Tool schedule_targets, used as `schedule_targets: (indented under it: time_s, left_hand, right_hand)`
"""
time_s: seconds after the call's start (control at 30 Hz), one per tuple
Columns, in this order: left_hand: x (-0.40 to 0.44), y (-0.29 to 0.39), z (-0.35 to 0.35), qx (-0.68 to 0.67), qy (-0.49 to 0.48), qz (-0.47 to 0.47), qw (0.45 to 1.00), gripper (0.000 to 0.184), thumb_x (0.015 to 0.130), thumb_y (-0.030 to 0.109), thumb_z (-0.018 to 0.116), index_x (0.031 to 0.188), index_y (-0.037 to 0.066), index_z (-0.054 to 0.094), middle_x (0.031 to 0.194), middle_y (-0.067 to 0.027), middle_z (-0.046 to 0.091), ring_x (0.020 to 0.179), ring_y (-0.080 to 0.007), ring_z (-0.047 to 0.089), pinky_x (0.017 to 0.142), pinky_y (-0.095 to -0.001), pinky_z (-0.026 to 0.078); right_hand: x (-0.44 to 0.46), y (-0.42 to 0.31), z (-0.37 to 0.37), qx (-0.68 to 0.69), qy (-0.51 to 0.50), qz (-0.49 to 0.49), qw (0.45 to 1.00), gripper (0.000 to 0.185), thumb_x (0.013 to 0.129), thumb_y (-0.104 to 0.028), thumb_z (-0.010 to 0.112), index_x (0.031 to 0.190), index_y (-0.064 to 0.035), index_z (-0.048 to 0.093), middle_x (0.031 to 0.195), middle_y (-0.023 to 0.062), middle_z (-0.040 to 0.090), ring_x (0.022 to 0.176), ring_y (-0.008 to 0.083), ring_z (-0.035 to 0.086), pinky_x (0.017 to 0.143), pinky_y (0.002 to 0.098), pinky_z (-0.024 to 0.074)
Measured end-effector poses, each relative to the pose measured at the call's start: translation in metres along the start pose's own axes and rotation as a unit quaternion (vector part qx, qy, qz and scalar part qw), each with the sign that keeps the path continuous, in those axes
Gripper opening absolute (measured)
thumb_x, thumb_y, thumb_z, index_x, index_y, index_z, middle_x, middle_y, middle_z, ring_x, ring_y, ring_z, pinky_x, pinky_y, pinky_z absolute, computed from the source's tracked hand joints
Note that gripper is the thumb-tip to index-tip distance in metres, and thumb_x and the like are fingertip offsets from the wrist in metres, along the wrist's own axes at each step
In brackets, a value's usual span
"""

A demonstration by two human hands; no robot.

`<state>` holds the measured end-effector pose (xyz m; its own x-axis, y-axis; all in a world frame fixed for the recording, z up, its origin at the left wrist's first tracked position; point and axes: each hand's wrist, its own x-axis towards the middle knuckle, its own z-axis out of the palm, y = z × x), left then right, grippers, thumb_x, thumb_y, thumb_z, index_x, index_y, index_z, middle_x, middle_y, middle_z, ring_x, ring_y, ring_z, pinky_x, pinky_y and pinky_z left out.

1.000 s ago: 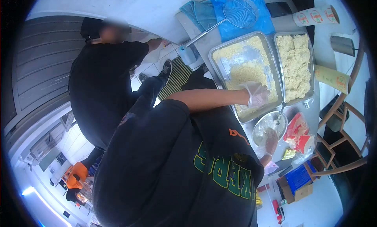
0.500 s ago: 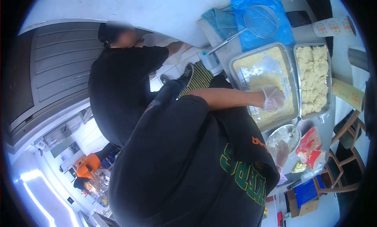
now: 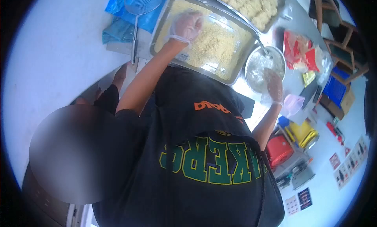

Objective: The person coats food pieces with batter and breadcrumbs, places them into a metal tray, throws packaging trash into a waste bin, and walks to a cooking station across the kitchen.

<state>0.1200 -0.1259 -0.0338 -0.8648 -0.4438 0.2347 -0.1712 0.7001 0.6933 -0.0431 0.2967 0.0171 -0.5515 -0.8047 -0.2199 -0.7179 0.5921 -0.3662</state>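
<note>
A shallow metal tray (image 3: pixel 240 71) holds pale yellow crumbly material (image 3: pixel 214 46), spread unevenly with shiny metal showing through. My left hand (image 3: pixel 189 24), in a clear plastic glove, is over the tray's left part with its fingers curled in; whatever lies inside them is hidden. To the right of the tray stands a round metal bowl (image 3: pixel 249 75) with something whitish and glossy inside. My right hand (image 3: pixel 274 86), also gloved in clear plastic, reaches into the bowl's near side. Its fingers look stretched out toward the contents, though their tips are indistinct.
Behind is a second tray (image 3: pixel 283 7) of lumpy pale yellow mixture. A wire strainer (image 3: pixel 134 34) rests on blue plastic (image 3: pixel 114 3) at the left. Red packaging (image 3: pixel 296 50) and a pink container (image 3: pixel 292 104) are near the bowl. Another person (image 3: pixel 74 152) is close on my left.
The view has turned and shifted, so the trays now appear higher up. My left hand has moved to the tray's left part, its fingers curled. My right hand remains at the bowl.
</note>
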Motion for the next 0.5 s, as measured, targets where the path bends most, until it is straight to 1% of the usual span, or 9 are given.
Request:
schedule_targets:
  time_s: [0.03, 0.07, 0.13, 0.17, 0.23, 0.27, 0.33, 0.43, 0.5]
  left_hand:
    - [-0.002, 0.002, 0.004, 0.064, -0.005, -0.01, 0.998, 0.027, 0.08, 0.021, 0.064, 0.103, 0.007, 0.065, 0.096, -0.0157, 0.067, 0.088, -0.0344, 0.063, 0.077, -0.0435, 0.05]
    - [-0.001, 0.009, 0.01, 0.063, -0.014, -0.005, 0.998, 0.027, 0.08, 0.021, 0.064, 0.103, 0.007, 0.065, 0.096, -0.0157, 0.067, 0.088, -0.0344, 0.063, 0.077, -0.0435, 0.05]
    - [0.001, 0.032, 0.029, 0.063, -0.065, 0.095, 0.991, 0.038, 0.087, 0.032, 0.056, 0.117, 0.01, 0.061, 0.116, -0.0159, 0.063, 0.107, -0.032, 0.059, 0.092, -0.0451, 0.045]
    - [-0.001, 0.047, 0.042, 0.065, -0.069, 0.096, 0.991, 0.038, 0.087, 0.032, 0.056, 0.117, 0.01, 0.061, 0.116, -0.0159, 0.063, 0.107, -0.032, 0.059, 0.092, -0.0451, 0.045]
    - [-0.014, 0.068, 0.073, 0.212, -0.129, 0.122, 0.961, 0.054, 0.093, 0.047, 0.042, 0.135, 0.013, 0.049, 0.141, -0.0131, 0.047, 0.132, -0.0316, 0.04, 0.109, -0.0516, 0.028]
    - [-0.018, 0.066, 0.082, 0.212, -0.134, 0.125, 0.96, 0.054, 0.093, 0.047, 0.042, 0.135, 0.013, 0.049, 0.141, -0.0131, 0.047, 0.132, -0.0316, 0.04, 0.109, -0.0516, 0.028]
    - [-0.02, 0.067, 0.092, 0.257, -0.19, 0.156, 0.935, 0.06, 0.094, 0.055, 0.036, 0.142, 0.018, 0.041, 0.153, -0.0084, 0.03, 0.141, -0.0341, 0.023, 0.11, -0.0608, 0.018]
    - [-0.019, 0.071, 0.088, 0.243, -0.22, 0.139, 0.935, 0.062, 0.094, 0.056, 0.036, 0.145, 0.021, 0.037, 0.154, -0.0082, 0.029, 0.142, -0.0361, 0.021, 0.11, -0.062, 0.017]
    - [-0.016, 0.068, 0.094, 0.227, -0.211, 0.138, 0.941, 0.061, 0.094, 0.056, 0.037, 0.144, 0.022, 0.037, 0.153, -0.0086, 0.03, 0.142, -0.0365, 0.021, 0.109, -0.0629, 0.017]
  right_hand:
    - [-0.001, -0.015, -0.005, 0.034, 0.03, 0.038, 0.998, 0.034, 0.084, -0.008, 0.053, 0.116, -0.0027, 0.062, 0.117, 0.0163, 0.063, 0.108, 0.0347, 0.059, 0.095, 0.041, 0.0445]
    - [-0.002, -0.021, -0.008, 0.038, 0.032, 0.046, 0.998, 0.034, 0.084, -0.008, 0.053, 0.116, -0.0027, 0.062, 0.117, 0.0163, 0.063, 0.108, 0.0347, 0.059, 0.095, 0.041, 0.0445]
    - [0.002, -0.032, -0.01, 0.037, 0.02, 0.062, 0.997, 0.033, 0.085, -0.011, 0.055, 0.116, -0.0013, 0.062, 0.114, 0.0171, 0.064, 0.106, 0.0353, 0.06, 0.092, 0.0414, 0.0454]
    - [0.004, -0.039, -0.011, 0.042, 0.02, 0.065, 0.997, 0.033, 0.085, -0.011, 0.055, 0.116, -0.0013, 0.062, 0.114, 0.0171, 0.064, 0.106, 0.0353, 0.06, 0.092, 0.0414, 0.0454]
    - [0.005, -0.049, -0.012, 0.106, 0.052, 0.097, 0.988, 0.032, 0.085, -0.012, 0.057, 0.114, -0.0004, 0.061, 0.112, 0.0186, 0.064, 0.104, 0.0364, 0.06, 0.09, 0.042, 0.0462]
    - [0.004, -0.046, -0.009, 0.109, 0.052, 0.102, 0.987, 0.032, 0.085, -0.012, 0.057, 0.114, -0.0004, 0.061, 0.112, 0.0186, 0.064, 0.104, 0.0364, 0.06, 0.09, 0.042, 0.0462]
    - [-0.001, -0.04, -0.001, 0.097, 0.09, 0.099, 0.986, 0.031, 0.085, -0.011, 0.059, 0.114, 0.0001, 0.06, 0.11, 0.0203, 0.064, 0.103, 0.037, 0.06, 0.089, 0.0415, 0.0469]
    - [-0.006, -0.041, 0.0, 0.121, 0.108, 0.122, 0.979, 0.03, 0.085, -0.009, 0.058, 0.114, 0.0001, 0.059, 0.109, 0.0208, 0.064, 0.103, 0.037, 0.06, 0.089, 0.0408, 0.0472]
    - [0.001, -0.042, -0.005, 0.113, 0.104, 0.131, 0.979, 0.03, 0.085, -0.009, 0.058, 0.114, 0.0002, 0.06, 0.109, 0.0205, 0.064, 0.104, 0.0363, 0.06, 0.089, 0.0405, 0.0469]
